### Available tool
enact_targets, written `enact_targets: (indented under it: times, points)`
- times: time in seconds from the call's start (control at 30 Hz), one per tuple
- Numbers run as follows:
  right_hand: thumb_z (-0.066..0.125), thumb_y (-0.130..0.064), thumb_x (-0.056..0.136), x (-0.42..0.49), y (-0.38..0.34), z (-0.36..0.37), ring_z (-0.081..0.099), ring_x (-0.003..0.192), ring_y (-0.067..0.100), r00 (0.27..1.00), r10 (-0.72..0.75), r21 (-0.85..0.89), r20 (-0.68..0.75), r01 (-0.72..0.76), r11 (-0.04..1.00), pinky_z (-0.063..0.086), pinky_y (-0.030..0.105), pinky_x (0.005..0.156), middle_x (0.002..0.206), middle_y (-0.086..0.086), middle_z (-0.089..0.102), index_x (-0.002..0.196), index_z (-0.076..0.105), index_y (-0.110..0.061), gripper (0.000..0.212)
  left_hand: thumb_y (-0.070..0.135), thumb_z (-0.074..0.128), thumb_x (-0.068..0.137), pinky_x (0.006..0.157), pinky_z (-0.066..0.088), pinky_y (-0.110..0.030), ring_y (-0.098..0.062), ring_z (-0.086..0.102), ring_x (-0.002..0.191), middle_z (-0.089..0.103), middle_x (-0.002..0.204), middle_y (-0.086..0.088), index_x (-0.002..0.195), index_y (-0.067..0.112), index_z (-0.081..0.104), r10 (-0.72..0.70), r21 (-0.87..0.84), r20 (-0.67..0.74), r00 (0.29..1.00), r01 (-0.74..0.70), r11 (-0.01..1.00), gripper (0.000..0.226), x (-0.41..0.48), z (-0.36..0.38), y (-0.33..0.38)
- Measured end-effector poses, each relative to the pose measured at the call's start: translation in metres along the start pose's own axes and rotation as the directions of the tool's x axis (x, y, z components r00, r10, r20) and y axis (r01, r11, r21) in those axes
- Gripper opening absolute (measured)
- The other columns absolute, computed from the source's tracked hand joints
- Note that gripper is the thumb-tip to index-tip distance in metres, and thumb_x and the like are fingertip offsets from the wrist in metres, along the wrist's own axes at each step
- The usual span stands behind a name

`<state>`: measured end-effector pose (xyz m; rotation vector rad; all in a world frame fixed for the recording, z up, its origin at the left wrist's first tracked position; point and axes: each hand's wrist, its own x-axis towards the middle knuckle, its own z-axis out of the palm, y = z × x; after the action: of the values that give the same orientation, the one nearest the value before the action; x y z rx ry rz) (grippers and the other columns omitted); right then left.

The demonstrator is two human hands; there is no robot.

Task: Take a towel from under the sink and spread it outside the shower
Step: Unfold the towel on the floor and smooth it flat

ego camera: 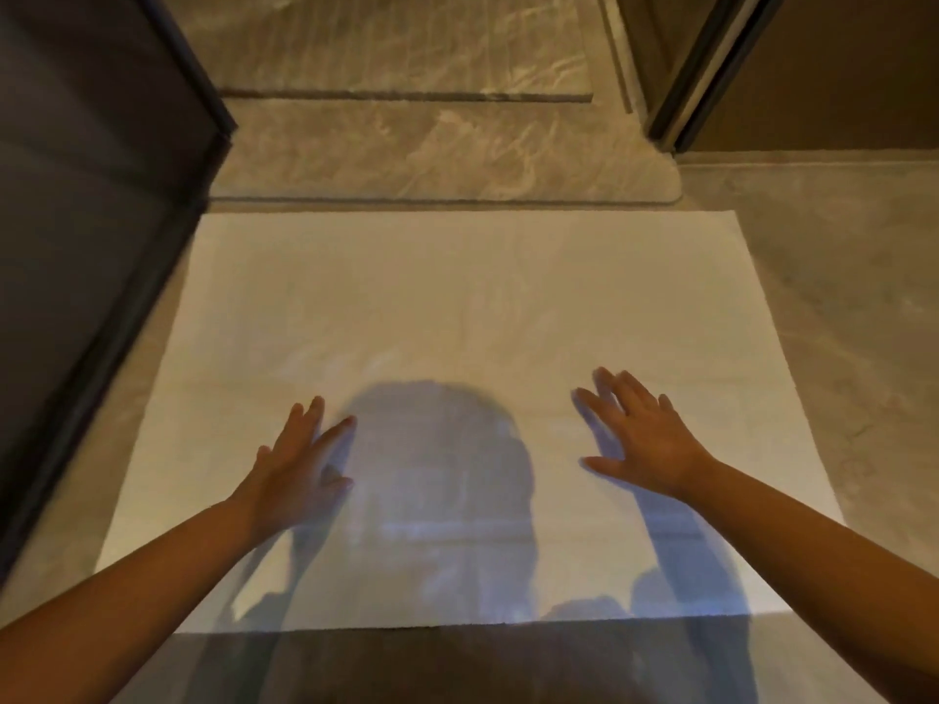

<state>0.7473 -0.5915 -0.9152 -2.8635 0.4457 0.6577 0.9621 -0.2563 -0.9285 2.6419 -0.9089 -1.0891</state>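
A white towel (457, 307) lies flat and unfolded on the grey floor, its far edge against the raised marble threshold (437, 149) of the shower. My left hand (297, 464) rests on the towel's near left part with straight, spread fingers. My right hand (643, 439) lies flat on the near right part, fingers also spread. Neither hand grips the cloth. My head and arms cast a shadow over the towel's near half.
A dark glass panel with a black frame (101, 236) stands along the towel's left side. A dark door frame (701, 73) rises at the back right. Marble shower floor (396, 43) lies beyond the threshold. Grey floor tiles (838, 297) extend to the right.
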Motion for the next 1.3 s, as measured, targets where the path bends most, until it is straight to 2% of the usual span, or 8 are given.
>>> enact_targets:
  times: [0.1,0.13,0.23,0.37,0.47,0.63,1.03,1.3]
  points:
    - [0.048,-0.063,0.080,0.021,-0.014,-0.006,-0.003,0.143,0.029,1.000,-0.008,-0.024,0.001,0.008,1.000,0.025,0.055,0.106,0.156,0.006,-0.009,0.144,-0.001,-0.031,0.087,0.090,0.036,0.052,0.114,0.006,-0.054,-0.028,-0.015,0.141,-0.016,0.153,-0.004,0.144,0.027,0.007,-0.101,-0.046,-0.030,0.994,0.100,0.994,0.115,-0.005,-0.007,-0.026]
    - [0.050,-0.064,0.079,0.025,-0.014,-0.007,-0.005,0.143,0.030,1.000,0.002,-0.021,0.003,-0.002,1.000,0.025,0.056,0.105,0.156,0.006,-0.010,0.144,-0.001,-0.031,0.089,0.092,0.036,0.049,0.114,0.008,-0.054,-0.028,-0.014,0.141,-0.016,0.153,-0.002,0.144,0.030,0.006,-0.112,-0.030,-0.022,0.993,0.112,0.993,0.117,-0.006,-0.009,-0.033]
    - [0.053,-0.066,0.075,0.031,-0.011,-0.009,-0.008,0.142,0.032,0.998,0.060,0.027,0.028,-0.061,0.998,0.022,0.060,0.106,0.156,0.006,-0.013,0.143,-0.003,-0.033,0.094,0.074,0.051,0.068,0.112,0.011,-0.058,-0.027,-0.015,0.141,-0.014,0.155,0.002,0.143,0.035,0.007,-0.065,-0.014,-0.037,0.997,0.065,0.998,0.096,-0.008,-0.011,-0.044]
    - [0.052,-0.069,0.073,0.035,-0.009,-0.004,-0.016,0.141,0.034,0.991,0.097,0.081,0.093,-0.105,0.991,0.020,0.063,0.107,0.155,0.005,-0.019,0.142,-0.010,-0.036,0.098,0.096,0.027,0.048,0.109,0.015,-0.060,-0.035,-0.011,0.141,-0.009,0.153,0.005,0.144,0.030,0.010,0.039,-0.019,-0.064,0.997,-0.040,0.999,0.118,-0.004,-0.018,-0.033]
    - [0.053,-0.068,0.073,0.036,-0.011,-0.005,-0.018,0.140,0.035,0.987,0.106,0.097,0.117,-0.117,0.988,0.023,0.064,0.106,0.154,0.005,-0.021,0.141,-0.012,-0.036,0.100,0.067,0.057,0.071,0.105,0.018,-0.068,-0.035,-0.018,0.139,-0.019,0.152,0.008,0.143,0.038,0.002,0.014,0.012,-0.022,1.000,-0.014,1.000,0.094,0.004,-0.018,-0.026]
    - [0.055,-0.066,0.073,0.039,-0.015,-0.006,-0.022,0.139,0.035,0.981,0.121,0.135,0.153,-0.142,0.981,0.019,0.067,0.106,0.153,0.003,-0.025,0.139,-0.015,-0.035,0.101,0.052,0.065,0.075,0.100,0.020,-0.070,-0.034,-0.025,0.137,-0.028,0.151,0.006,0.141,0.042,-0.005,-0.058,0.111,0.025,0.998,0.055,0.992,0.096,0.016,-0.012,-0.031]
    - [0.056,-0.067,0.072,0.061,-0.037,-0.009,-0.022,0.138,0.036,0.983,0.118,0.160,0.142,-0.141,0.977,0.017,0.069,0.104,0.153,0.003,-0.024,0.140,-0.010,-0.039,0.100,0.049,0.068,0.075,0.101,0.018,-0.070,-0.032,-0.027,0.137,-0.036,0.144,0.011,0.141,0.042,-0.005,-0.064,0.103,0.036,0.997,0.060,0.993,0.099,0.024,-0.033,-0.060]
    - [0.056,-0.066,0.073,0.066,-0.044,-0.012,-0.023,0.138,0.036,0.984,0.114,0.158,0.136,-0.135,0.978,0.017,0.069,0.104,0.153,0.003,-0.024,0.141,-0.007,-0.040,0.097,0.059,0.066,0.069,0.103,0.018,-0.071,-0.036,-0.023,0.138,-0.028,0.151,0.001,0.143,0.033,-0.004,-0.065,0.107,0.059,0.996,0.058,0.993,0.104,0.029,-0.043,-0.072]
